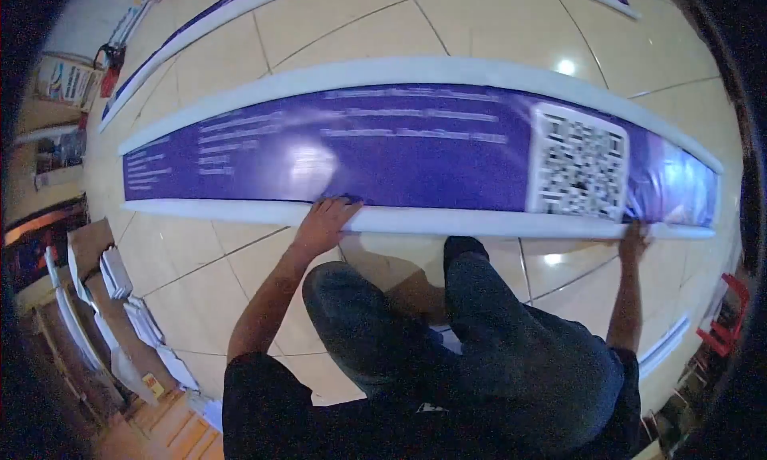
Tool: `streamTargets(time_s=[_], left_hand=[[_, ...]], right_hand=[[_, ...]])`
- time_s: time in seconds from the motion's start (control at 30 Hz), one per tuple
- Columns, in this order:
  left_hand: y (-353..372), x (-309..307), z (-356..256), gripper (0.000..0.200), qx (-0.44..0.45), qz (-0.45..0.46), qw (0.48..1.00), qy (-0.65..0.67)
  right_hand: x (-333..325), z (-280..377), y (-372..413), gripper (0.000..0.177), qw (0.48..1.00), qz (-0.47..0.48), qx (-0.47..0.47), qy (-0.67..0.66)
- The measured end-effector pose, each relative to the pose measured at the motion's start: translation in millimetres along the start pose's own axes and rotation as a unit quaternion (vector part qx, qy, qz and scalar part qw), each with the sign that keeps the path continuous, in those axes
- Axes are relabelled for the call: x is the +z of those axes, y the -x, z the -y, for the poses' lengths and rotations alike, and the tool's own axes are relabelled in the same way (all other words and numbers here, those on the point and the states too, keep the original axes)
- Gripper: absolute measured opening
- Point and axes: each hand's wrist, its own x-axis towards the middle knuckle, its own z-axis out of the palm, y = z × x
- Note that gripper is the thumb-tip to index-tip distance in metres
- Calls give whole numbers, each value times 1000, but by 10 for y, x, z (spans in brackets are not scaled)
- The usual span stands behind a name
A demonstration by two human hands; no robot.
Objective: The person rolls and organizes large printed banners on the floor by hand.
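Observation:
A long purple banner (415, 160) with pale printed lines and a QR code (582, 164) lies across the tiled floor. White strips run along its far and near long edges. My left hand (329, 220) rests on the near white strip (447, 220), left of the middle, its fingers bent over the banner's edge. Farther right, my right hand (635, 240) is at the same strip below the QR code; its fingers are blurred, so their grip is unclear.
Another purple piece with a white edge (216, 25) curves along the far floor. Cardboard and white strips (120, 324) lie at the left. A red object (727, 315) and a white strip (665, 346) are at the right. My bent knees are between my arms.

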Motion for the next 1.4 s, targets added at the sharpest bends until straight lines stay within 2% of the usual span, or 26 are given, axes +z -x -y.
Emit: streamTargets(time_s=[0.03,0.07,0.13,0.2,0.27,0.3,0.33,0.37,0.4,0.47,0.53,0.57,0.63,0.7,0.73,0.8,0.9,0.93,1.0,1.07,1.1,1.13,1.2,1.3,1.33,1.4], left_hand=[[51,46,100,65,-5,-1,1000,0],[108,146,162,69,-44,-7,999,18],[283,245,521,73,-72,-12,997,38],[612,338,826,68,-117,-44,990,67],[775,327,1045,60,-88,2,996,-27],[690,239,1052,56,-90,27,994,54],[635,121,1199,52,-90,60,986,124],[606,74,1449,49,-168,142,955,199],[497,-86,1603,58,-191,173,951,173],[350,-203,1711,72,-144,-10,984,108],[220,-266,1524,84,-38,-2,992,119],[166,-218,1440,83,-45,3,997,60],[208,-32,1488,82,-61,19,998,7],[191,83,1764,81,-41,51,991,114],[200,-32,1806,74,-63,70,992,89],[302,-183,1854,65,-84,19,996,23],[414,-182,1920,61,-159,35,987,7],[411,-114,1952,61,-164,36,986,4],[433,97,1949,63,-102,-32,994,-13],[337,233,1729,63,-86,-24,995,53],[237,212,1472,64,-86,-16,992,86],[154,201,1196,65,-82,-13,989,119],[73,397,903,70,-22,-41,998,39],[147,471,789,71,-38,33,993,105],[134,492,788,71,-25,31,993,109],[138,538,778,71,-6,30,982,184]], right_hand=[[-1246,447,137,75,989,116,46,84],[-1351,441,119,95,992,122,2,13],[-1234,678,122,95,954,82,-261,-123],[-1196,1469,432,90,904,36,-370,-210],[-1623,2231,721,73,857,68,-440,-257],[-1865,2282,601,73,860,70,-442,-246],[-2029,2459,459,67,858,175,-436,-208],[-2096,2577,309,62,845,279,-422,-170],[-1819,2523,88,55,840,274,-420,-209],[-2294,2686,-146,58,839,193,-380,-339],[-2489,2847,-2,59,855,71,-447,-255],[-3055,3035,141,64,870,161,-437,-164],[-2803,3101,65,63,851,178,-461,-179],[-2263,3020,-221,57,811,214,-506,-201],[-2608,3057,-371,55,801,339,-438,-225],[-2346,2916,-534,59,832,232,-442,-241],[-2914,3130,-43,60,884,124,-415,-174],[-2609,3042,6,60,882,123,-418,-178],[-1616,2730,-161,57,857,-63,-455,-232],[-1303,2312,-269,55,888,-5,-410,-208],[-737,1919,-389,56,879,-106,-419,-200],[-955,1704,-491,56,942,94,-286,-149],[-48,682,-600,62,943,-150,-296,11],[-693,623,-492,65,942,11,-316,-110],[-499,827,-488,67,909,-30,-385,-156],[-927,1688,-140,62,862,19,-476,-175]])
